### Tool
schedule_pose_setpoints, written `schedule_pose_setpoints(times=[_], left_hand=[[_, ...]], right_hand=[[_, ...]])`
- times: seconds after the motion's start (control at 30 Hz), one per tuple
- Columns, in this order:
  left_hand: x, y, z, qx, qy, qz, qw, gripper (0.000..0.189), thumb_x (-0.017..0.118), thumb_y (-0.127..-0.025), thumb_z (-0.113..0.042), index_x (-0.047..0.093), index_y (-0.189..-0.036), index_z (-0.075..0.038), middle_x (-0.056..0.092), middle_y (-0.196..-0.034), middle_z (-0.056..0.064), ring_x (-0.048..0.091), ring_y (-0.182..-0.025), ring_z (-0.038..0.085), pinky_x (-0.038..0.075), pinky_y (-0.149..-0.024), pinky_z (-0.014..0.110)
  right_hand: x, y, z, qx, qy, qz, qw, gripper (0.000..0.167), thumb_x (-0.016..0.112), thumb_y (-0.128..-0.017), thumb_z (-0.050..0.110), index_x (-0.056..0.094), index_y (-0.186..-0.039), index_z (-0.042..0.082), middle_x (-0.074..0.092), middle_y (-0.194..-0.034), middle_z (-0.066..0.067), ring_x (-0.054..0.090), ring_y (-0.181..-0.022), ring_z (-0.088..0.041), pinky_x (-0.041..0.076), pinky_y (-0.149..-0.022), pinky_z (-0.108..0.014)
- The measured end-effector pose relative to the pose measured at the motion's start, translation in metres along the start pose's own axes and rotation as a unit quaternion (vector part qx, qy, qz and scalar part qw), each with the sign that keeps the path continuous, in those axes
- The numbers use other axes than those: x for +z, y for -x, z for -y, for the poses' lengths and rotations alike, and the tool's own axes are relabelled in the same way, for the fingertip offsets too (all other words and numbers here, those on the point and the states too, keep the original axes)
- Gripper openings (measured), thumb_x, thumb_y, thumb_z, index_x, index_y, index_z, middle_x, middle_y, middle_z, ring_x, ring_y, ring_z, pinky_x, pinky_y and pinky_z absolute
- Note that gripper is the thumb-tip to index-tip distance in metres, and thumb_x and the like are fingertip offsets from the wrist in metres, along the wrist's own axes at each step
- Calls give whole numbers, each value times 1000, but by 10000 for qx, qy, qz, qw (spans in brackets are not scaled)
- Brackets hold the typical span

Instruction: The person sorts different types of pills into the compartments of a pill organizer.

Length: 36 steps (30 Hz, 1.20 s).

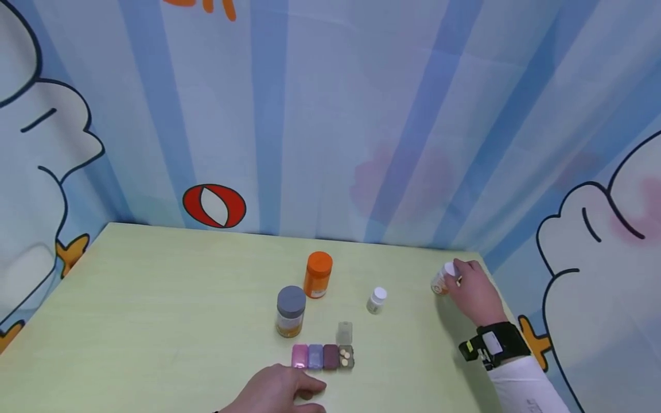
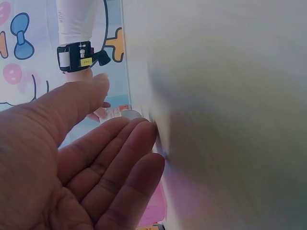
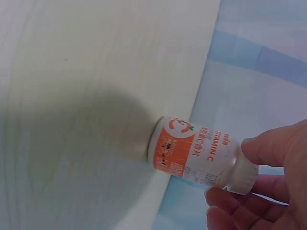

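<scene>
At the table's right end, my right hand [image 1: 476,291] pinches a white vitamin C bottle [image 3: 194,153] by its cap, thumb on one side and fingers on the other. Its orange and white label faces the right wrist camera, and its base is at the tabletop. My left hand [image 1: 273,391] rests low at the near side, fingers loosely extended and holding nothing. Just beyond its fingertips lies a small pill organizer [image 1: 315,357] with pink, blue, plum and grey compartments. The grey compartment's clear lid [image 1: 345,332] is raised, and several pale tablets [image 1: 345,357] sit inside.
Behind the organizer stand a grey-capped jar [image 1: 291,312] and an orange bottle [image 1: 318,275]. A small white bottle [image 1: 376,300] stands between them and my right hand. A printed curtain [image 1: 320,115] hangs along the back edge of the pale table [image 1: 181,298].
</scene>
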State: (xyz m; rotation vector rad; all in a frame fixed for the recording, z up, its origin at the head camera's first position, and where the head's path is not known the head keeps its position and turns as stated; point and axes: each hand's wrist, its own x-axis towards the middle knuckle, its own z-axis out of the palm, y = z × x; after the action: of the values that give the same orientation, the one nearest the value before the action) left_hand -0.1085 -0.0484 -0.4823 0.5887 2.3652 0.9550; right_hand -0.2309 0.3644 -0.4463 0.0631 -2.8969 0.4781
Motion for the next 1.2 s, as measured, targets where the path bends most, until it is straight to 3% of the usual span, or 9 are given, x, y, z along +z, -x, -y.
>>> schedule_pose_setpoints(times=[0.17, 0.27, 0.37, 0.43, 0.53, 0.67, 0.8, 1.03, 1.2], left_hand=[[0, 0, -1, 79, -293, -84, 9995, 38, 73, -80, -49, 71, -115, -33, 71, -102, -21, 61, -87, -2, 52, -82, 32], [-1, -1, -3, -75, -225, -52, 9997, 37, 74, -80, -48, 71, -114, -34, 71, -99, -20, 60, -84, -2, 52, -81, 32], [-2, -1, -5, -40, 23, -135, 9999, 34, 75, -81, -44, 72, -113, -32, 70, -90, -20, 59, -77, -2, 52, -74, 28], [-5, 1, -6, 102, 86, -433, 9990, 32, 74, -83, -40, 72, -113, -30, 67, -85, -20, 57, -74, -1, 50, -70, 24], [-12, 5, -7, 425, -134, -1274, 9909, 30, 74, -84, -34, 71, -113, -28, 64, -89, -17, 56, -75, 1, 49, -68, 22], [-20, 8, -5, 349, -582, -2118, 9750, 36, 76, -83, -30, 68, -119, -29, 65, -111, -13, 59, -97, 8, 53, -86, 33], [-22, 5, -1, 51, -652, -2109, 9753, 43, 76, -83, -33, 65, -125, -28, 63, -124, -10, 57, -117, 17, 48, -98, 46], [-16, 6, 8, 219, -1061, -2096, 9718, 55, 75, -83, -35, 59, -133, -19, 58, -134, 1, 55, -121, 23, 46, -100, 46], [-16, 6, 11, 104, -974, -1974, 9754, 55, 74, -85, -32, 58, -134, -14, 57, -135, 6, 54, -123, 28, 45, -100, 49]], right_hand=[[5, 2, -3, 36, -93, -184, 9998, 55, 51, -99, 26, 40, -140, -9, 45, -125, -34, 59, -92, -39, 50, -73, -49], [9, 6, 0, -19, -150, -680, 9976, 56, 54, -99, 26, 39, -141, -7, 42, -126, -33, 54, -97, -41, 49, -73, -50], [11, 16, 15, -194, -221, -1242, 9918, 49, 55, -98, 25, 45, -136, -4, 45, -120, -27, 50, -97, -37, 47, -73, -48], [11, 26, 32, -373, -299, -1360, 9895, 41, 55, -98, 24, 51, -129, -3, 49, -113, -21, 51, -92, -31, 46, -71, -44], [14, 40, 64, -580, -444, -966, 9926, 32, 56, -98, 26, 58, -121, 3, 55, -101, -9, 51, -80, -19, 44, -66, -33], [28, 53, 100, -628, -853, -15, 9944, 27, 61, -95, 26, 63, -117, 10, 58, -93, 2, 50, -73, -10, 44, -62, -24], [44, 62, 124, -630, -1342, 786, 9858, 28, 65, -94, 25, 65, -118, 13, 60, -94, 7, 52, -72, -6, 45, -61, -21], [60, 74, 144, -887, -1852, 1939, 9593, 44, 64, -93, 29, 55, -132, 11, 64, -112, 1, 56, -75, -7, 49, -61, -21], [65, 81, 149, -1001, -1961, 2187, 9506, 49, 64, -94, 27, 50, -138, 13, 61, -119, 2, 56, -78, -6, 49, -65, -21]])
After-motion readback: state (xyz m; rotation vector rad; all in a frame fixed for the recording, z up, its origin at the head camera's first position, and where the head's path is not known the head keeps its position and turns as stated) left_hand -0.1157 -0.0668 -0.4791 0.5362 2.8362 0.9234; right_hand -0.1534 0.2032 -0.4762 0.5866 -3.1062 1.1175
